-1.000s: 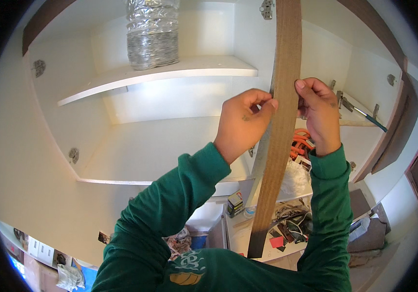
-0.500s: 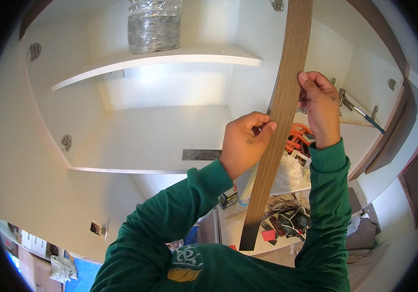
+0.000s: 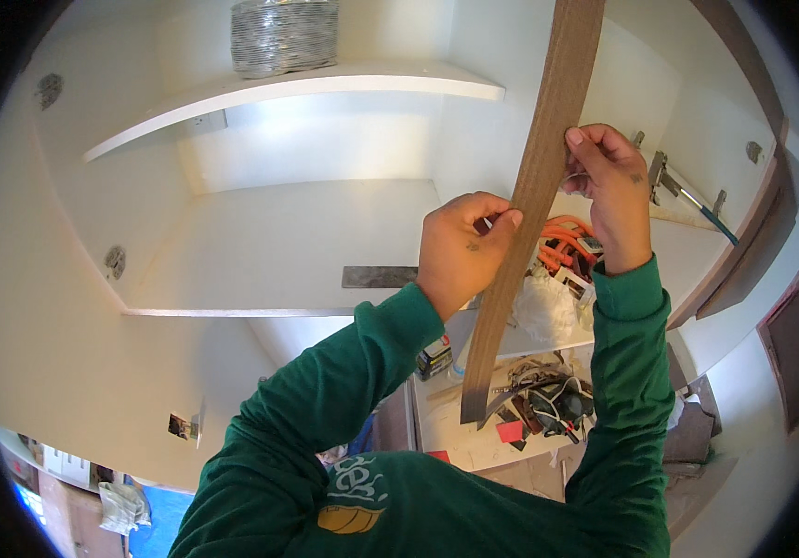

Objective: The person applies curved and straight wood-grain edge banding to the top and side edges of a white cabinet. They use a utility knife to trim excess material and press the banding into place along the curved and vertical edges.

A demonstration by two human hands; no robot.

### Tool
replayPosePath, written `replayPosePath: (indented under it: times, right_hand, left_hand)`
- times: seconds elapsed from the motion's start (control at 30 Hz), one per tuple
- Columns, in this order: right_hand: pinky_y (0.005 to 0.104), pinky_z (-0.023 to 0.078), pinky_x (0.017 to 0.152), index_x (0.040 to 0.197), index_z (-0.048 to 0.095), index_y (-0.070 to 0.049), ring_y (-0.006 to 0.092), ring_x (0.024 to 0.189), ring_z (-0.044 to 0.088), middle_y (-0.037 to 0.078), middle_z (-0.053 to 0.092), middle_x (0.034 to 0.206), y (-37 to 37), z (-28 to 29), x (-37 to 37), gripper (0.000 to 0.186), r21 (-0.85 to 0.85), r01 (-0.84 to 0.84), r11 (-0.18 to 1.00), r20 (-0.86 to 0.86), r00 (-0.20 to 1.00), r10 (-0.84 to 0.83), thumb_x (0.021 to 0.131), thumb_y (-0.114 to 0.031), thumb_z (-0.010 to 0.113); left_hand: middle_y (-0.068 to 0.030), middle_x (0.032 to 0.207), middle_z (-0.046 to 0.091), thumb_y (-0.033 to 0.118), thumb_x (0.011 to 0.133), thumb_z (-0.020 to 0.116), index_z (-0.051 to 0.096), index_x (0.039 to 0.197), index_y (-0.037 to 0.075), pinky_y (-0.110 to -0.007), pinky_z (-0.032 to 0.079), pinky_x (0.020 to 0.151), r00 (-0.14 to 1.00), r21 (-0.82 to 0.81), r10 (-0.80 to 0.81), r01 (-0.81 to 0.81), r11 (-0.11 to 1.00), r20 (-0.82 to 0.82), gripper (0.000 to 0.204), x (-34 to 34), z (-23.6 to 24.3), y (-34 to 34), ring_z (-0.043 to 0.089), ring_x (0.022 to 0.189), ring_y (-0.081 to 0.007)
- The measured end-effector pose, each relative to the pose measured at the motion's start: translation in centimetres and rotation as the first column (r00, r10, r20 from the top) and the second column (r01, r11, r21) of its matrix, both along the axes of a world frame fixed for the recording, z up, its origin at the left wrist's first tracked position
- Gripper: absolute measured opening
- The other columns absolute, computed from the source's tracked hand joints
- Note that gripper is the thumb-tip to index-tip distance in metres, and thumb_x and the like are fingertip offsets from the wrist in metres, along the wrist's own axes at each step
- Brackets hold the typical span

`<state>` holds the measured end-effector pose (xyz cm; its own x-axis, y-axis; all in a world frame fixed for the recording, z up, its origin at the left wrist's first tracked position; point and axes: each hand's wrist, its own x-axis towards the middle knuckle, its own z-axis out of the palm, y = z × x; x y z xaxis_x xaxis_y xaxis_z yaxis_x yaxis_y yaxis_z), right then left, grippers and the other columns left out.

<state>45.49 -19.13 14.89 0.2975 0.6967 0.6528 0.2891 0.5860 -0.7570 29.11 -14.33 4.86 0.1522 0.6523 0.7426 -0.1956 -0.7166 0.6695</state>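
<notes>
A long brown wood-grain strip point(image 3: 539, 177) runs from the top of the view down to the counter level, in front of an open white cabinet. My left hand point(image 3: 462, 249) pinches the strip's left edge at its middle. My right hand point(image 3: 611, 186) grips the right edge a little higher, with the fingers curled over it. Both arms wear green sleeves. The lower end of the strip hangs free.
The white cabinet has an upper shelf point(image 3: 325, 88) carrying a silver ribbed duct point(image 3: 285, 35) and a lower shelf point(image 3: 278, 251) with a small grey metal plate point(image 3: 379, 276). Orange cables point(image 3: 565, 244) lie behind the strip. Tools and clutter point(image 3: 548, 400) sit on the counter below. A hinge arm point(image 3: 687, 195) juts out at the right.
The view has tilted, so the cabinet sits lower in the picture. My left hand has slid down the strip while my right hand stays higher on it.
</notes>
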Motion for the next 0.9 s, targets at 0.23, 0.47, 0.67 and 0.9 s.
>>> replayPosePath:
  times: [0.23,0.47,0.67,0.9]
  right_hand:
    - [0.0235,0.048,0.058,0.090,0.065,-0.005,0.0091,0.064,0.059,-0.001,0.064,0.076,0.5,-1.0,0.0,0.016,0.010,-0.002,1.000,0.041,0.999,0.001,0.093,-0.021,0.069]
    - [0.0237,0.049,0.060,0.093,0.067,-0.006,0.0090,0.067,0.061,-0.001,0.066,0.079,0.9,-1.6,0.8,0.015,0.016,-0.017,1.000,0.046,0.999,0.016,0.093,-0.021,0.069]
    - [0.0238,0.049,0.062,0.095,0.067,-0.007,0.0091,0.068,0.060,-0.001,0.065,0.080,1.0,-1.7,0.7,0.014,0.037,-0.022,0.999,0.070,0.997,0.019,0.093,-0.021,0.068]
    - [0.0241,0.049,0.063,0.096,0.067,-0.006,0.0094,0.072,0.060,-0.001,0.065,0.082,1.2,-1.7,0.4,0.016,0.036,0.002,0.999,0.034,0.999,-0.003,0.092,-0.022,0.069]
  left_hand:
    - [-0.0029,0.075,0.067,0.010,0.087,0.074,0.072,0.090,-0.003,-0.023,0.047,0.062,0.999,-0.012,0.040,-0.040,0.999,-0.003,0.014,0.1,-0.1,0.2,0.055,0.067,-0.0070]
    - [-0.0031,0.073,0.067,0.011,0.086,0.075,0.072,0.087,-0.003,-0.023,0.048,0.062,0.999,-0.027,0.053,-0.053,0.998,-0.008,0.014,0.2,0.0,0.3,0.056,0.067,-0.0071]
    - [-0.0039,0.073,0.067,0.012,0.086,0.076,0.072,0.087,-0.002,-0.023,0.048,0.062,0.997,-0.008,0.065,-0.065,0.998,-0.032,0.015,0.1,-0.3,0.6,0.056,0.067,-0.0072]
    - [-0.0040,0.072,0.068,0.013,0.085,0.076,0.073,0.087,-0.002,-0.024,0.047,0.059,0.997,0.064,0.070,-0.071,0.995,0.017,0.016,0.2,-0.8,1.2,0.056,0.065,-0.0073]
